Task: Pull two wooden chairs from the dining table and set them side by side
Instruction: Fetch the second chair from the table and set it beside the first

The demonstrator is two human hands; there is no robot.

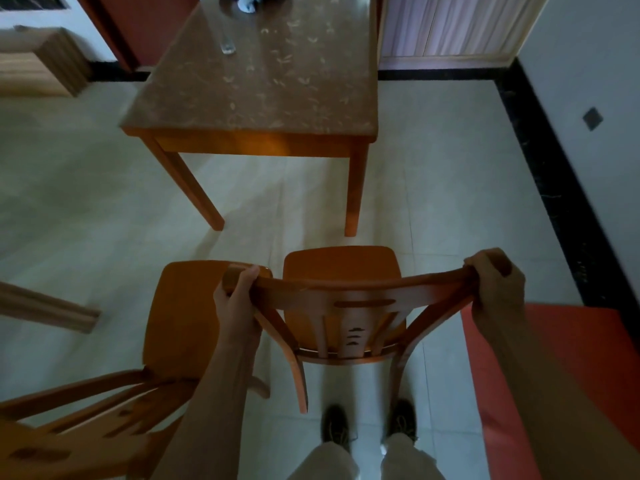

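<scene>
My left hand (pixel 235 292) and right hand (pixel 493 282) clamp the chair (pixel 346 296) top rail's ends, its seat at twelve o'clock, a second chair (pixel 180 317) at nine.

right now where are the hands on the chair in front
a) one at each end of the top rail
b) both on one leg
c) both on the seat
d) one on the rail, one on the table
a: the left hand and the right hand grip opposite ends of the chair's top rail.

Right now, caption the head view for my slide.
Both hands grip second chair beside first chair, clear of table.
</scene>
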